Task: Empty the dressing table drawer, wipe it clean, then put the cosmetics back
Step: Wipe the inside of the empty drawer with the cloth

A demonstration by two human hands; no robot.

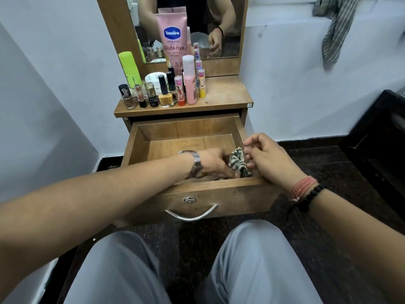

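The wooden drawer of the dressing table is pulled out, and its visible floor is bare. My left hand reaches into the front right corner and grips a striped cloth bunched against the drawer's front wall. My right hand hovers at the drawer's right front corner, fingers loosely curled, its fingertips close to the cloth. The cosmetics stand on the table top: a tall pink Vaseline tube, a green bottle, several nail polish bottles and lip balm sticks.
A mirror backs the table and reflects my arms. A metal handle and lock sit on the drawer front. My knees are just below the drawer. A striped cloth hangs on the right wall ledge; dark furniture stands at right.
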